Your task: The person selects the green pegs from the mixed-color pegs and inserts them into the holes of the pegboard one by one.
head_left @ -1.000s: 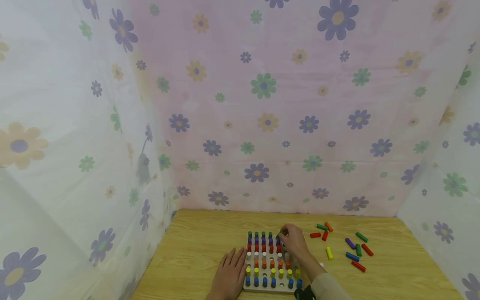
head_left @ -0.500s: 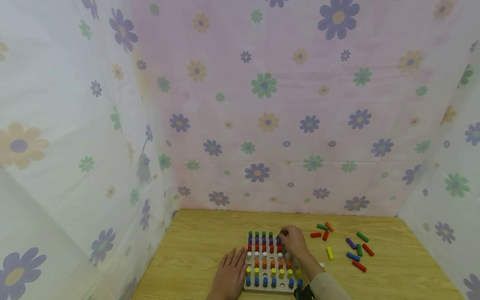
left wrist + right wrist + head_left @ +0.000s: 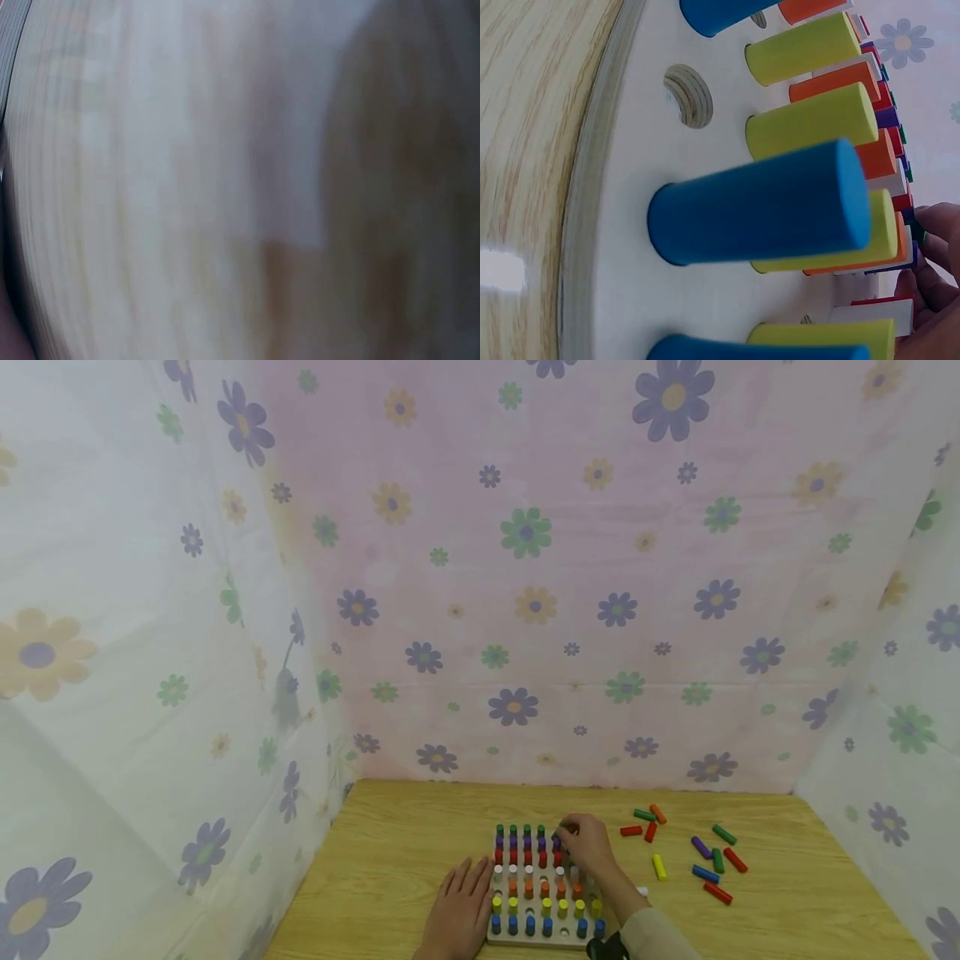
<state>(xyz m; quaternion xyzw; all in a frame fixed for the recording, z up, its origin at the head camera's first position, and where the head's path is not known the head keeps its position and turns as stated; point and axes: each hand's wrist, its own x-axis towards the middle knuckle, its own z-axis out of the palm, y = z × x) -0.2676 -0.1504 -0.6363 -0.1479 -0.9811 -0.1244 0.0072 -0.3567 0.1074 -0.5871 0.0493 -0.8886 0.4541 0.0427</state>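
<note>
Head view: right hand (image 3: 587, 846) pinches green peg (image 3: 558, 832) over pegboard (image 3: 501, 935).

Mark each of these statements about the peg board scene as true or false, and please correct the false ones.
1. The left hand lies flat on the table beside the peg board. True.
2. The right hand is at the near edge of the board, over the blue pegs. False: its fingertips are at the far row, pinching a green peg.
3. Loose pegs lie on the table to the right of the board. True.
4. Every hole in the board is filled. False: the right wrist view shows an empty hole.
5. The near row holds blue pegs. True.
</note>
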